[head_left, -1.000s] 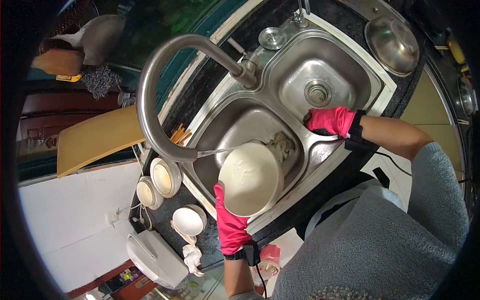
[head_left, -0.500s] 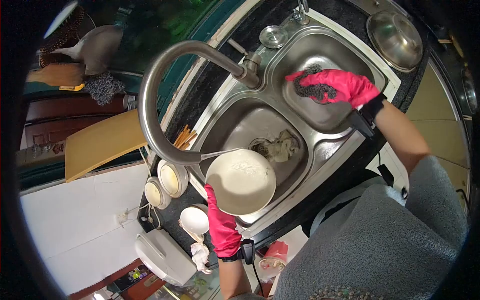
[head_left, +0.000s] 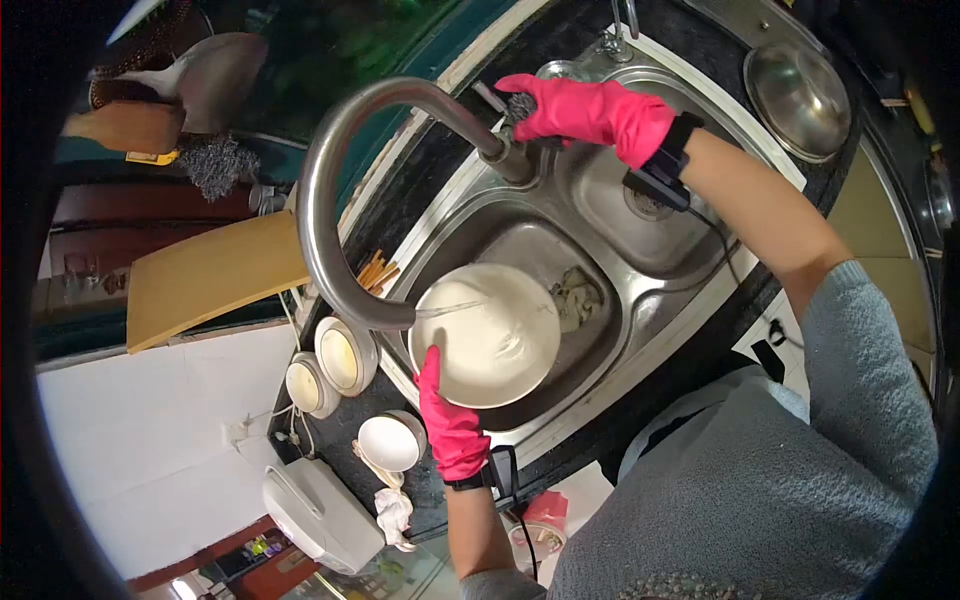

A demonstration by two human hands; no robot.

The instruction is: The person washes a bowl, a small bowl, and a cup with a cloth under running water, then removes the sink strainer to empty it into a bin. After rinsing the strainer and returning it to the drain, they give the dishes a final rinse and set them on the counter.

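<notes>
One cream bowl [head_left: 490,345], head view, centre of frame, above the nearer sink basin [head_left: 535,243]; left hand [head_left: 452,425], pink-gloved, grips its lower-left rim; water [head_left: 450,308] runs into it from the faucet [head_left: 320,200]; right hand [head_left: 590,110], upper centre, grips a wire scrubber [head_left: 521,105] beside the faucet lever [head_left: 487,96], contact unclear; crumpled cloth [head_left: 578,300] in basin, right of bowl.

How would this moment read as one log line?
Left hand: holds pale bowl | Right hand: holds grey scrubber, at faucet lever | Water: running into bowl | Cloth: in sink basin
</notes>
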